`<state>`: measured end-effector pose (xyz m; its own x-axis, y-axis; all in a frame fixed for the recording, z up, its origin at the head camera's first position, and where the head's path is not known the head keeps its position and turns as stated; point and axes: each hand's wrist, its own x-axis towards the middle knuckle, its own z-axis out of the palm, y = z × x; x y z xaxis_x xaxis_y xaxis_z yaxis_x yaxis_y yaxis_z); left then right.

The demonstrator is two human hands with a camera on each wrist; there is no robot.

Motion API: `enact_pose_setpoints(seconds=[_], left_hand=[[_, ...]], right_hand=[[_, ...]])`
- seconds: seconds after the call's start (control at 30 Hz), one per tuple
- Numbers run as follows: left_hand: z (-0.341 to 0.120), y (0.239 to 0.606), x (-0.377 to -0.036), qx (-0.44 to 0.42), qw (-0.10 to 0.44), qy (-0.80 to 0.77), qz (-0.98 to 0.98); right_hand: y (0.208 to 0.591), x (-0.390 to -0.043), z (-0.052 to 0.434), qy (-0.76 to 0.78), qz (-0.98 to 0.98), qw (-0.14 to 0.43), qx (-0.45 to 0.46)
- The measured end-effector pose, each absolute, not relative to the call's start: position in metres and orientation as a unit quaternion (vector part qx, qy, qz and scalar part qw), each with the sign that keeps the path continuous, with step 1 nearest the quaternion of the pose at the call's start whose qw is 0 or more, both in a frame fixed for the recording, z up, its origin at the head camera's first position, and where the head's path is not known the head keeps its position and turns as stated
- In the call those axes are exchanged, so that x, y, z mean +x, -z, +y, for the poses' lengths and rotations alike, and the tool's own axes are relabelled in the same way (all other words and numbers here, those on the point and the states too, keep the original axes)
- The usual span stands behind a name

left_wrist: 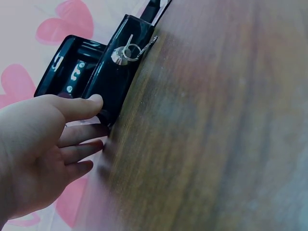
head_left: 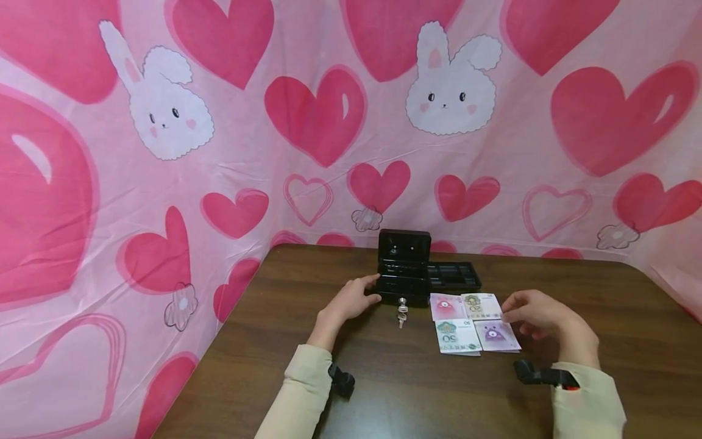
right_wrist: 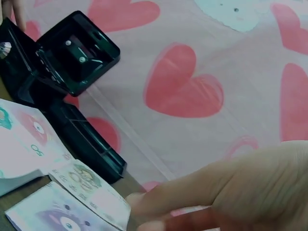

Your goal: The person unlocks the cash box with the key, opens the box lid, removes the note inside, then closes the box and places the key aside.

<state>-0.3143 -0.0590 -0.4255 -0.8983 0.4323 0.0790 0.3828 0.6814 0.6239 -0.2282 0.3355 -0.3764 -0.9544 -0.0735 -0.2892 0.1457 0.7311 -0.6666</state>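
A small black cash box [head_left: 403, 271] stands open near the table's far edge, lid upright, with keys [head_left: 403, 311] hanging from its front lock. My left hand [head_left: 373, 289] rests against the box's left side, thumb on the front corner [left_wrist: 96, 103] and fingers straight along the side. Four banknotes lie in a square to the right of the box: pink [head_left: 446, 306], beige-green [head_left: 481, 305], green [head_left: 457, 335] and purple [head_left: 496, 334]. My right hand [head_left: 507, 312] hovers at their right edge. Its fingertips [right_wrist: 137, 202] touch the beige-green note [right_wrist: 86, 185].
The box's black inner tray [head_left: 454, 275] lies on the table behind the notes, next to the box. The brown wooden table [head_left: 395, 390] is backed by a pink cloth [head_left: 230, 152] with hearts and rabbits. The table's left edge runs diagonally at the lower left.
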Motion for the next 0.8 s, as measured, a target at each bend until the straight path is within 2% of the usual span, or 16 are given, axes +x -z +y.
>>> enact_pose_setpoints(seconds=[0.5, 0.8], left_hand=[[-0.058, 0.426, -0.314, 0.218, 0.045, -0.33, 0.917], [-0.059, 0.425, -0.315, 0.212, 0.05, -0.332, 0.918]], right_hand=[[0.388, -0.252, 0.305, 0.35, 0.937, 0.006, -0.003], [0.396, -0.264, 0.281, 0.355, 0.935, 0.019, 0.003]])
